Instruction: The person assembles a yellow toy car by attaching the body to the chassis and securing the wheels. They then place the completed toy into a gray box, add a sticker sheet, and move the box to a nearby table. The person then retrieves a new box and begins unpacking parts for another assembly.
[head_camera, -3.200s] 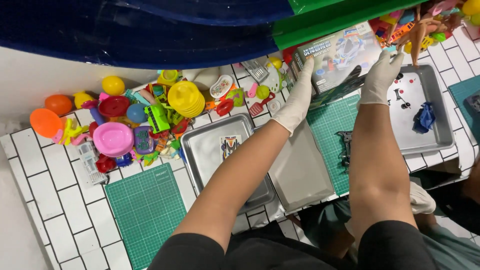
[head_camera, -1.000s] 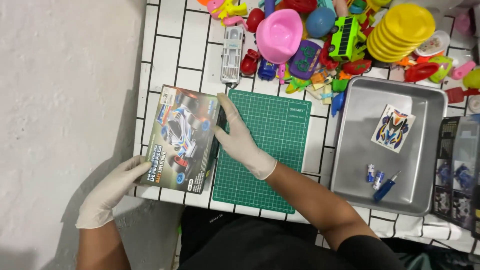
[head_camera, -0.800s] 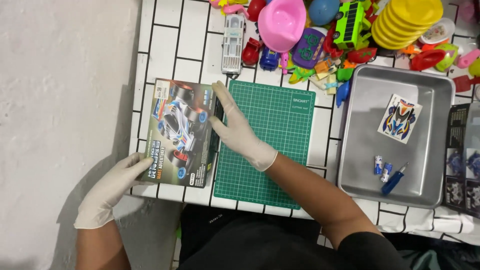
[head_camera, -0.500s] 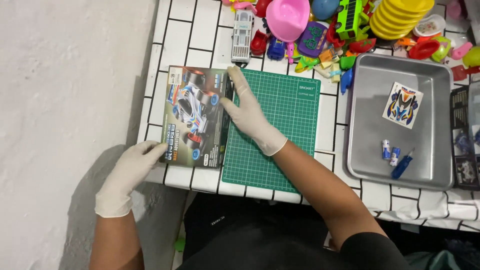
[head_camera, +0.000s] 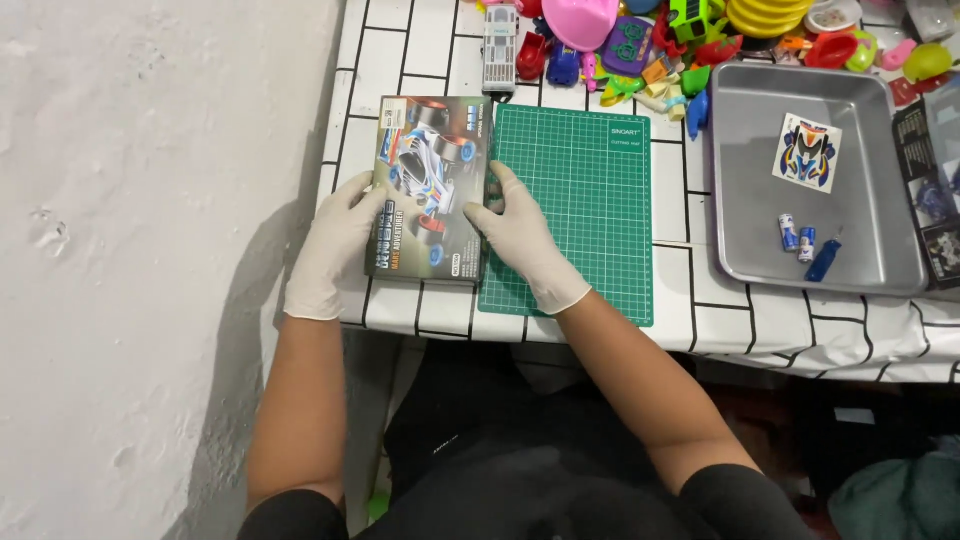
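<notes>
The white tiled table with black grout lines (head_camera: 690, 310) carries everything here. On it lies the green gridded cutting mat (head_camera: 590, 200), flat and square to the near edge, so it gives a protected work surface in front of the person. To the right stands the shallow grey metal tray (head_camera: 745, 180); its raised rim keeps small parts together: a printed sticker sheet (head_camera: 807, 152), two small cylinders (head_camera: 797, 235) and a small blue tool (head_camera: 824, 265).

The flat cardboard model car kit box with a racing car picture (head_camera: 428, 185) lies on the tiles, touching the left edge of the mat, near the table's left end. Both gloved hands frame it. The left hand (head_camera: 335, 245) presses its fingers against the left side of the box, and the right hand (head_camera: 515, 232) rests on the mat with its fingers against the right side. The box is thus squeezed lightly between them, not lifted, which seems to keep it straight and steady.

At the far edge is a heap of colourful plastic toys (head_camera: 660, 35), well apart from the hands.
</notes>
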